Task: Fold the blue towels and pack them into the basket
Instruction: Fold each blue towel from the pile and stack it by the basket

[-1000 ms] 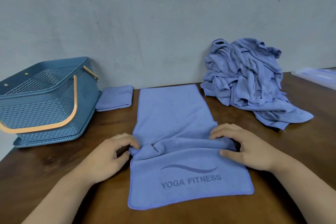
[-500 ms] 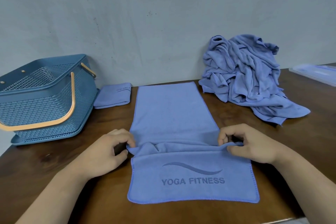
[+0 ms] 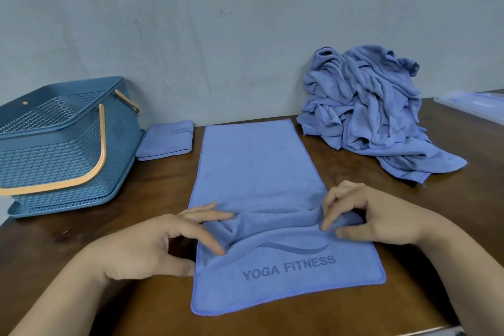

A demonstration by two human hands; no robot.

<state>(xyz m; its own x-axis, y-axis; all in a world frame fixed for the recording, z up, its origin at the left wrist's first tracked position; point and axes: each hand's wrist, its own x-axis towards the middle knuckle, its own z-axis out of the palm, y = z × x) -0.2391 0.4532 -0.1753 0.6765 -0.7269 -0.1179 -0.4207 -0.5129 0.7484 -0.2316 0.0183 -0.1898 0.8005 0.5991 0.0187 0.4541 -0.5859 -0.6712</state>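
A long blue towel (image 3: 259,172) printed "YOGA FITNESS" lies flat in front of me, with a bunched ridge across it near the logo. My left hand (image 3: 152,248) rests at the ridge's left end, fingers spread apart over the cloth. At the ridge's right end, my right hand (image 3: 376,215) pinches the cloth between fingertips and thumb. The blue mesh basket (image 3: 68,150) with orange handles stands at the far left. A small folded blue towel (image 3: 165,140) lies beside it. Several crumpled blue towels form a heap (image 3: 368,112) at the back right.
The brown wooden table (image 3: 354,172) ends at a grey wall behind. A pale flat lid or tray (image 3: 474,103) lies at the far right edge. The table's near edge runs just below the towel's hem.
My left hand's fingers have opened out from a pinch and now lie spread on the ridge. My right hand has stayed pinched on the fold. The ridge has sagged slightly toward the logo.
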